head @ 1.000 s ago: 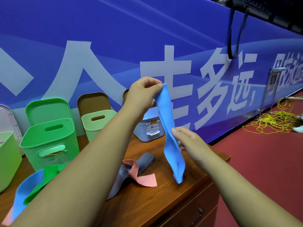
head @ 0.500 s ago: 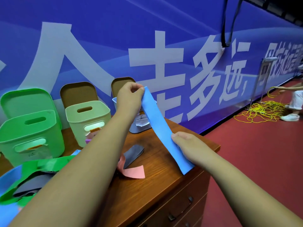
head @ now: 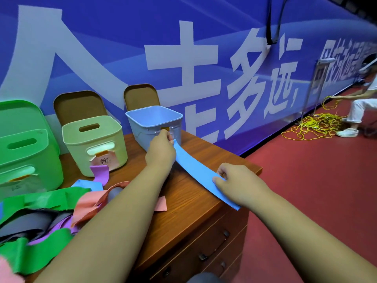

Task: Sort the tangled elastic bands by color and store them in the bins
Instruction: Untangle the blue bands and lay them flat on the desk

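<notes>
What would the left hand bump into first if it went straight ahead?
Most likely the light blue bin: the left hand, pinching one end of the blue elastic band, points at its front wall, right by the handle. Depth is hard to judge.

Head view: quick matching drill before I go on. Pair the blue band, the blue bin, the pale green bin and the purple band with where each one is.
1 blue band
2 blue bin
3 pale green bin
4 purple band

A between two other bins
B pinched by left hand and right hand
C on the desk, before the pale green bin
D rightmost bin

Pairs: 1-B, 2-D, 3-A, 4-C
</notes>
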Action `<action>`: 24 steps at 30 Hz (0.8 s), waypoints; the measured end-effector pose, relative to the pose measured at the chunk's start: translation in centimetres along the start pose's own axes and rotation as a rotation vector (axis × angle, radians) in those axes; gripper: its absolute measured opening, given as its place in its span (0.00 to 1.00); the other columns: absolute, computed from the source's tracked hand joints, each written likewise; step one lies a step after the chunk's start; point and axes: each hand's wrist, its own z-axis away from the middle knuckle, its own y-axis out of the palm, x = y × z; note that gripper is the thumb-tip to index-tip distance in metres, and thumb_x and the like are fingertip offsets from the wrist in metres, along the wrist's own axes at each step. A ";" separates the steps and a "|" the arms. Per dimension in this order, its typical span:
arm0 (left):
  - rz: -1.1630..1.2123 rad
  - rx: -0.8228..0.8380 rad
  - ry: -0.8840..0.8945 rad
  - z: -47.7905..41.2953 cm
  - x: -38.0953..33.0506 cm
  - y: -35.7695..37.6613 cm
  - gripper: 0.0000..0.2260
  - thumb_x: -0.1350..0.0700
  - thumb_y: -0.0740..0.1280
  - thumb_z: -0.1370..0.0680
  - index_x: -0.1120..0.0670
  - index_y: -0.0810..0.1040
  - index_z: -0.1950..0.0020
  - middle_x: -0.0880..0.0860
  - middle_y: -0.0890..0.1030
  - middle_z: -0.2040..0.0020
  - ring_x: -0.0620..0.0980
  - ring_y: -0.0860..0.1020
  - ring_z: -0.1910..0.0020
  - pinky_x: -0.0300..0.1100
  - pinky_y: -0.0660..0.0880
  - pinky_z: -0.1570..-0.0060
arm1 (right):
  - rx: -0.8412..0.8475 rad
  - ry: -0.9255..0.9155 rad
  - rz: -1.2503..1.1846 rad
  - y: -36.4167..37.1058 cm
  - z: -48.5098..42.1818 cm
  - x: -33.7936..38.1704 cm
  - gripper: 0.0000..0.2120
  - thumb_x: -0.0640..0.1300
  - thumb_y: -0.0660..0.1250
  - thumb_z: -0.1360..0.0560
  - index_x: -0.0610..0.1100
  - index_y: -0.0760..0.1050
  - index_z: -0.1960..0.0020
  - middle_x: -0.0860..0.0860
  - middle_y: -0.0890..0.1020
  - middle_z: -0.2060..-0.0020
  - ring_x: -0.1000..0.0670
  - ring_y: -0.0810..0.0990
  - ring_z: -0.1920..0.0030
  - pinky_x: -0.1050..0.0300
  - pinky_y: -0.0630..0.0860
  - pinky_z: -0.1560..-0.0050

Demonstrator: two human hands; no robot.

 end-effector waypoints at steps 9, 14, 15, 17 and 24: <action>-0.075 0.131 -0.018 0.8 1.9 2.6 0.03 0.54 0.62 0.15 0.50 0.75 0.45 0.54 0.82 0.50 0.56 0.79 0.52 0.54 0.76 0.54 | -0.054 -0.029 0.121 0.7 1.1 0.2 0.08 0.57 0.62 0.17 0.54 0.73 0.43 0.54 0.75 0.48 0.49 0.78 0.56 0.54 0.70 0.62; -0.146 0.180 -0.065 0.5 0.9 2.1 0.11 0.57 0.65 0.16 0.57 0.74 0.35 0.58 0.78 0.40 0.58 0.78 0.45 0.49 0.73 0.53 | -0.070 -0.031 0.272 0.6 1.5 0.5 0.15 0.61 0.59 0.17 0.53 0.73 0.38 0.52 0.72 0.47 0.45 0.80 0.56 0.53 0.73 0.61; -0.157 0.182 -0.074 0.5 0.5 1.7 0.09 0.60 0.65 0.17 0.60 0.75 0.37 0.58 0.77 0.42 0.58 0.77 0.48 0.48 0.71 0.56 | -0.072 -0.024 0.302 0.4 1.5 0.6 0.16 0.61 0.59 0.18 0.53 0.74 0.38 0.51 0.73 0.47 0.44 0.80 0.53 0.52 0.74 0.59; -0.174 0.216 -0.056 0.7 -0.4 0.4 0.06 0.65 0.63 0.20 0.62 0.79 0.46 0.58 0.78 0.50 0.57 0.77 0.53 0.46 0.70 0.61 | -0.072 -0.006 0.326 0.0 1.6 1.0 0.17 0.61 0.60 0.19 0.51 0.76 0.40 0.50 0.75 0.47 0.44 0.80 0.50 0.51 0.76 0.55; -0.136 0.273 0.067 3.0 -2.2 -8.2 0.09 0.58 0.64 0.20 0.59 0.83 0.54 0.58 0.84 0.55 0.55 0.80 0.55 0.47 0.75 0.59 | -0.057 -0.095 0.145 -0.3 1.8 4.9 0.14 0.58 0.63 0.17 0.50 0.79 0.42 0.50 0.78 0.48 0.46 0.78 0.45 0.50 0.78 0.48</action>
